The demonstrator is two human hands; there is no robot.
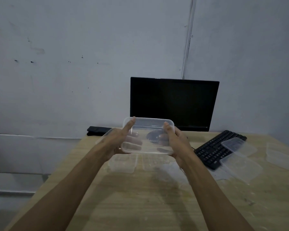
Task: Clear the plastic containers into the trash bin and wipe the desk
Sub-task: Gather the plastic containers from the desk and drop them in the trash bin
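Note:
A clear rectangular plastic container (148,130) is held up above the wooden desk (140,205), in front of the monitor. My left hand (118,140) grips its left side, thumb on the rim and fingers underneath. My right hand (175,140) grips its right side the same way. More clear containers lie on the desk: two below my hands (123,164), two resting on the keyboard (235,144), and others at the right edge (280,155). No trash bin is in view.
A black monitor (173,104) stands at the back against the wall. A black keyboard (213,149) lies right of my hands. A dark object (97,130) sits at the desk's back left corner. The desk's left edge drops off to the floor.

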